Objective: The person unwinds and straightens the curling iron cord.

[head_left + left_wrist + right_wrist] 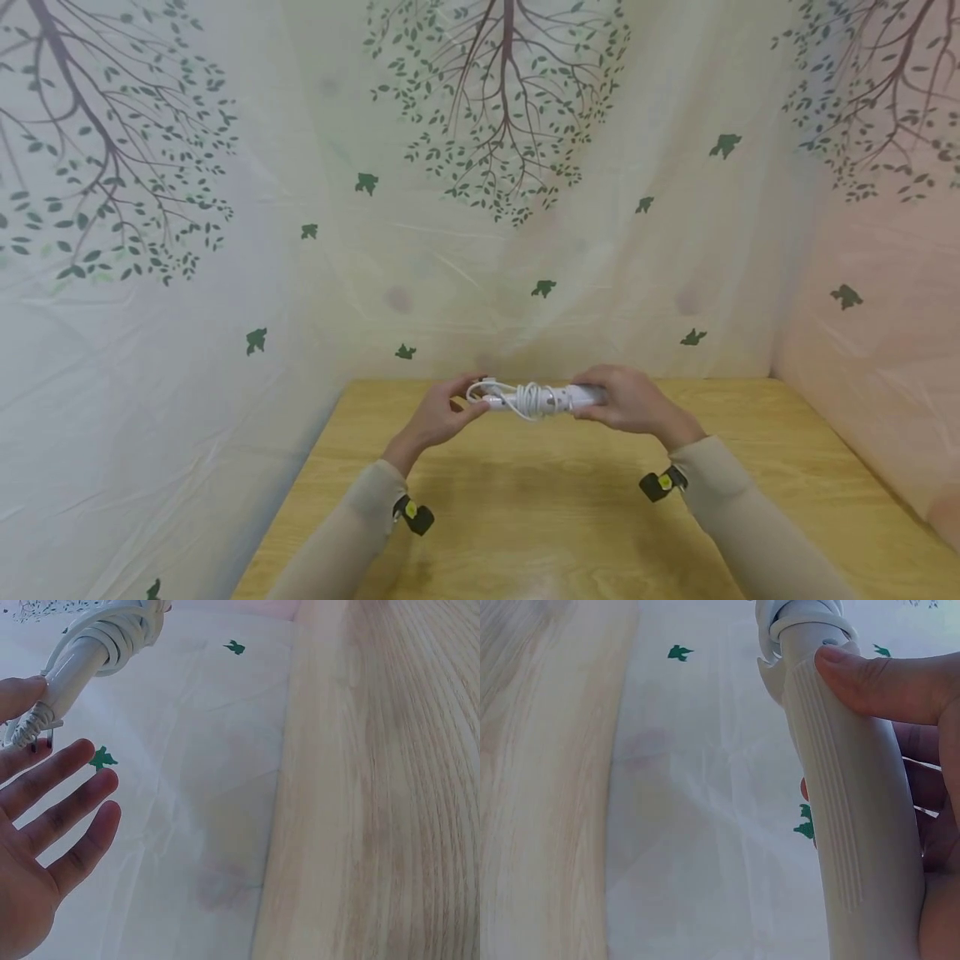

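A white curling iron [562,399], its white cord [531,402] coiled round the middle, is held level above the far part of the table. My left hand [438,415] pinches its narrow end between thumb and index finger; the other fingers are spread in the left wrist view. Beside those fingers, the plug's metal prongs [50,738] stick out below the ribbed cord sleeve [31,724]. My right hand [633,402] grips the thick handle [862,825], thumb laid across its upper part near the cord. Ridges run along the handle in the right wrist view.
Below both hands lies a light wooden table [517,517]. A pale curtain [465,308] printed with trees and green leaves hangs behind the far edge and along both sides. Each wrist carries a small black camera [420,518].
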Demonstrator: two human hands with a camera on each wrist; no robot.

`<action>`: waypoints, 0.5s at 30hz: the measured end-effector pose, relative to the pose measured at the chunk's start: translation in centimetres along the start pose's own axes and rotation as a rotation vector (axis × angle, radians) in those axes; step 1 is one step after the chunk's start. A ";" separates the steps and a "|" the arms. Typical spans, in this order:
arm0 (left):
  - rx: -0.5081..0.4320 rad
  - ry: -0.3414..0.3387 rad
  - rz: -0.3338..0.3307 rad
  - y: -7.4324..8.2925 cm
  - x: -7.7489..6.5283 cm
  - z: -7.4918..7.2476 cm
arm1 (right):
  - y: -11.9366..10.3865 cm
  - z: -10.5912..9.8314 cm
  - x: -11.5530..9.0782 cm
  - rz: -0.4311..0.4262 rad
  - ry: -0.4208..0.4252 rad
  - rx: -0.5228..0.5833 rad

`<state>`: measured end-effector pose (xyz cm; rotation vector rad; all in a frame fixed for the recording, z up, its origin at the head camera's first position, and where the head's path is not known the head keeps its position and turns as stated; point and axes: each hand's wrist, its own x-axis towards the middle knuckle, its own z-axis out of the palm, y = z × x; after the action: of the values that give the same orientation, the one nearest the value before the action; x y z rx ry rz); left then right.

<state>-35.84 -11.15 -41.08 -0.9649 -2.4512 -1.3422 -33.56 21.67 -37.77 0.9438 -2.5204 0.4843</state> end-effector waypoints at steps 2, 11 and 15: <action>-0.008 0.004 0.005 0.5 0.0 -0.2 | -0.1 -0.2 0.2 -0.009 0.006 -0.003; -0.161 -0.014 0.002 1.3 0.4 -0.7 | -0.3 -0.9 0.6 -0.017 0.010 -0.012; -0.228 -0.008 -0.007 0.4 0.7 -0.4 | -0.3 -1.1 0.7 -0.014 0.013 -0.024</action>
<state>-36.18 -11.06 -40.26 -1.0123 -2.3463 -1.6501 -33.52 21.55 -36.48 0.9463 -2.5009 0.4527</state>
